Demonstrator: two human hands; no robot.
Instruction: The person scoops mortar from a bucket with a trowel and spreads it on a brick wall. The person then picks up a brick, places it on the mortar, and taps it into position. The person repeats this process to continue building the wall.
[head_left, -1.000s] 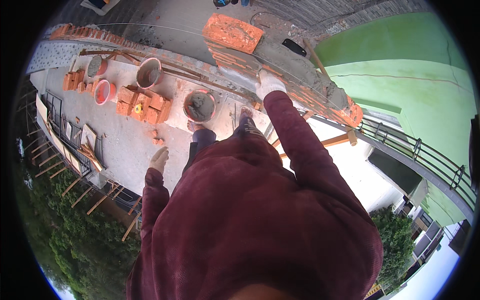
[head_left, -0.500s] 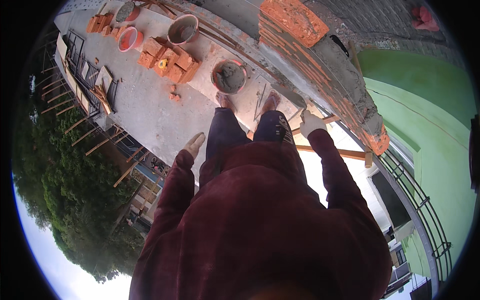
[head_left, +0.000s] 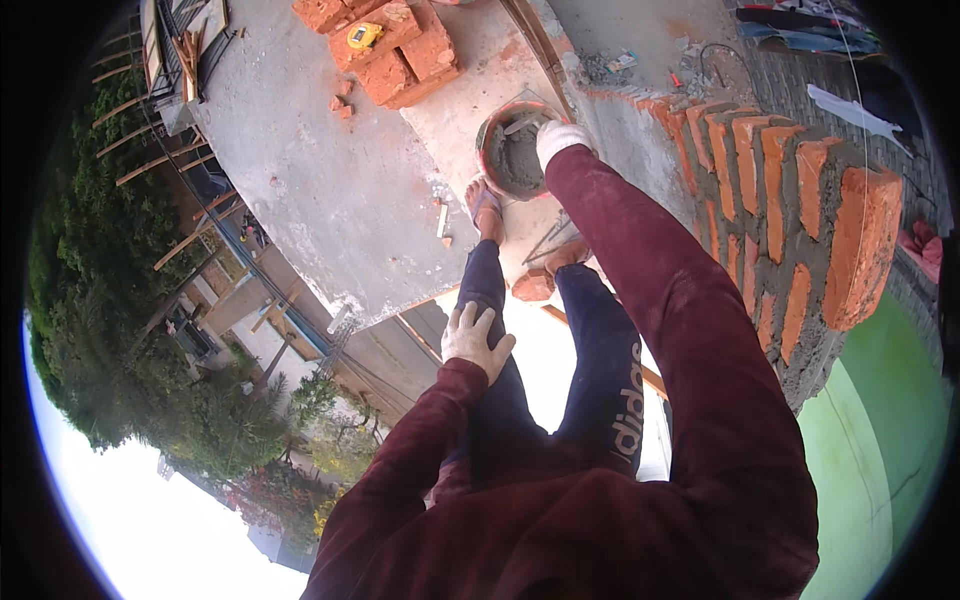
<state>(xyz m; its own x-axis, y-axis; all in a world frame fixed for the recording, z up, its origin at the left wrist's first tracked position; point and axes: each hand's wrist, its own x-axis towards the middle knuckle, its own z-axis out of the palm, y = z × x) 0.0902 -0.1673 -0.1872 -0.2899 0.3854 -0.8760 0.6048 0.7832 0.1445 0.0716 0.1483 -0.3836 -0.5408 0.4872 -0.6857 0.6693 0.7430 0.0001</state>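
Note:
My right hand point(head_left: 562, 140), in a white glove, reaches over the rim of a round bucket point(head_left: 484, 150) of wet grey mortar point(head_left: 516, 165). Its fingers are wrapped round the handle of a trowel point(head_left: 520, 125), whose blade lies in the mortar. The glove hides the handle. My left hand point(head_left: 478, 342), also gloved, rests on my left leg just above the knee with its fingers spread and nothing in it. To the right of the bucket rises a brick wall point(head_left: 745, 170) with grey mortar joints, a brick point(head_left: 865, 250) lying on its top.
Ahead on the concrete slab point(head_left: 300, 200) stands a stack of orange bricks point(head_left: 425, 50) with a yellow tape measure point(head_left: 364, 36) on it. Brick fragments point(head_left: 342, 105) lie beside it. The slab's edge drops away on the left. A string line point(head_left: 850, 60) runs near the wall.
I have bent forward. My right hand has carried the trowel from beside the wall into the bucket. My left hand has come from the air onto my leg.

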